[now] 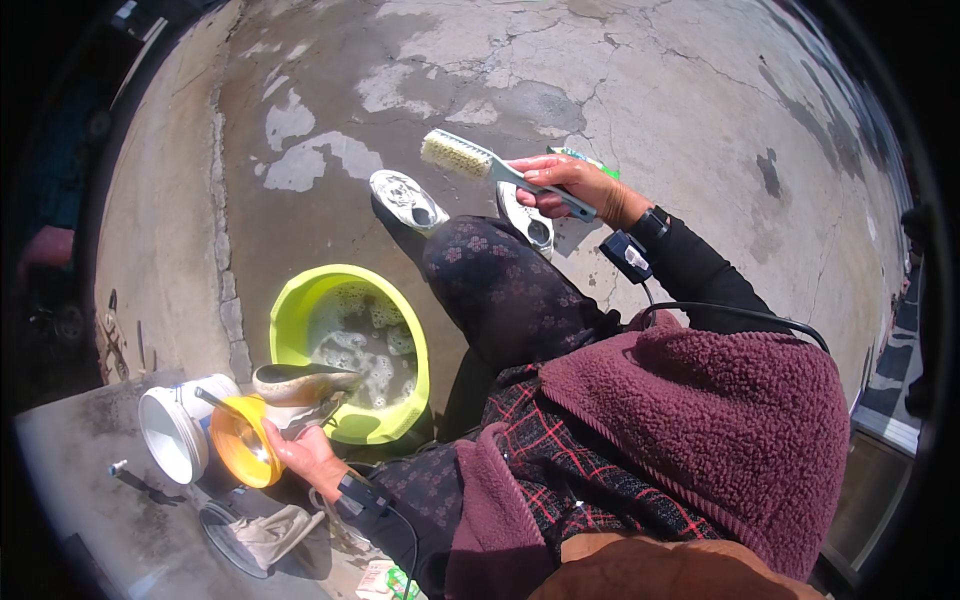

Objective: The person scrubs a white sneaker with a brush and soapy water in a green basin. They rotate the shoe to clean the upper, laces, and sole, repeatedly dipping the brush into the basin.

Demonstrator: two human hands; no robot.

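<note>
My right hand (pixel 570 185) is closed around the pale blue handle of a scrub brush (pixel 460 157), held up beyond my knee with its yellowish bristles to the left. At the lower left, my left hand (pixel 305 455) grips a light-coloured shoe (pixel 300 388) whose tan sole faces up; part of it is hidden behind my fingers. The shoe hangs over the near left rim of a lime-green basin (pixel 420 370). Foamy grey water (pixel 370 345) fills the basin. My hands are well apart, and the brush does not touch the shoe.
A white bucket (pixel 170 440) and a yellow container (pixel 240 450) stand left of my left hand. Nearer me lies a beige cloth-like item (pixel 270 535) on a grey round rim. White shoes (pixel 408 200) stand beyond my knees, and a green-and-white packet (pixel 585 160) lies behind my right hand.
</note>
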